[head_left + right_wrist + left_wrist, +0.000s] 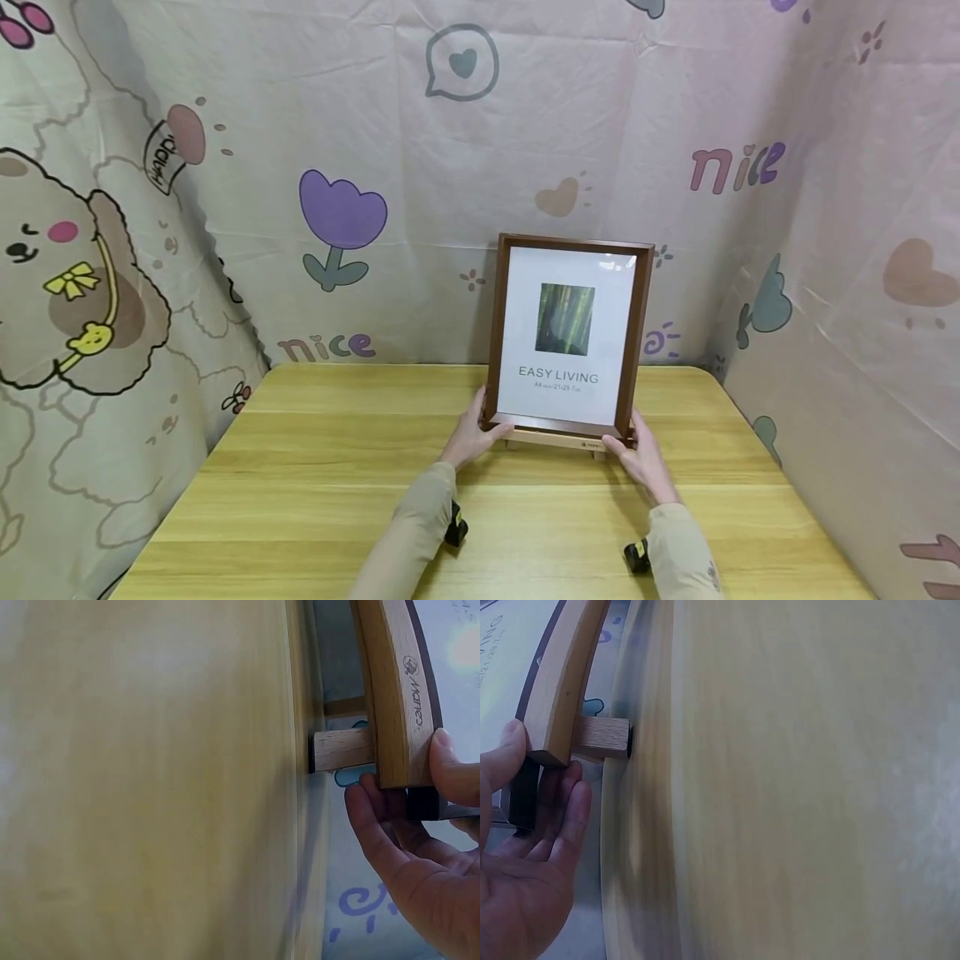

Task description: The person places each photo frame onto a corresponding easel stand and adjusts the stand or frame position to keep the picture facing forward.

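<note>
A brown-edged picture frame point(566, 321) stands upright, leaning slightly back, on the front ledge of a small wooden easel point(555, 439). Its white sheet reads EASY LIVING around a small green picture. My left hand point(468, 437) grips the lower left corner, thumb on the front and fingers behind. At the lower right corner my right hand point(637, 457) holds the frame the same way. In the left wrist view, the left fingers point(570, 814) curl under the ledge's end. The right wrist view shows an easel foot point(343, 749) and lettering on the ledge.
The easel stands toward the back of a wood-grain table point(337, 467). Behind and beside the table hangs a printed cloth point(420, 150) with flowers, hearts and words. A dark wrist camera point(455, 525) sits at the left cuff, another camera point(637, 556) at the right.
</note>
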A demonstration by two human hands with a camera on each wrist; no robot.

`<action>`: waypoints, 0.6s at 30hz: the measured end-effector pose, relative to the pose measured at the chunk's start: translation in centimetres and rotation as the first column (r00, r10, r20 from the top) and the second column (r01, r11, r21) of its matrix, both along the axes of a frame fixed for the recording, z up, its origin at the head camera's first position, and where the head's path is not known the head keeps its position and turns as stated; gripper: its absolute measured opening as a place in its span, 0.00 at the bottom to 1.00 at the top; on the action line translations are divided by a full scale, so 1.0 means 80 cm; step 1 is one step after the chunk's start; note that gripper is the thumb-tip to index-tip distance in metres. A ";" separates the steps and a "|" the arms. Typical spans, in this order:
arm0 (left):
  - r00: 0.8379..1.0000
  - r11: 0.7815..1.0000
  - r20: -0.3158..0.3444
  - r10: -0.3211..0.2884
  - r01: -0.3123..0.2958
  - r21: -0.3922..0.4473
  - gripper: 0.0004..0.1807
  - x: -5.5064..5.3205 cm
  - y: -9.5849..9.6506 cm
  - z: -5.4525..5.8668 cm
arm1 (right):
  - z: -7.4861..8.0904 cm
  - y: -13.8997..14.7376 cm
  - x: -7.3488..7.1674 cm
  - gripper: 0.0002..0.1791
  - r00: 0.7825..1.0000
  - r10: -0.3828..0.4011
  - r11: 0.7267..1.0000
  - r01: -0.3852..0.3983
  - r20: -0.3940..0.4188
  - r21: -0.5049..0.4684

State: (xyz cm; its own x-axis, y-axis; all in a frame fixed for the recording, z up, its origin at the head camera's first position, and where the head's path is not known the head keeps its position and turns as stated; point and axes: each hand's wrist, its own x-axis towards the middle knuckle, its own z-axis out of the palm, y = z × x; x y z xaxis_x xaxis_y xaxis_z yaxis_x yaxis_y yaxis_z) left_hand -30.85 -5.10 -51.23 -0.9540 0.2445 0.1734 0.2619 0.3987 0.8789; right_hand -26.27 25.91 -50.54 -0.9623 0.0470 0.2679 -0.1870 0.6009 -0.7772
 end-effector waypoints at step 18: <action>1.000 1.000 0.000 -0.012 0.012 0.020 0.53 -0.005 0.000 -0.004 | 0.000 -0.003 0.000 0.43 1.000 -0.001 1.000 0.001 0.002 -0.015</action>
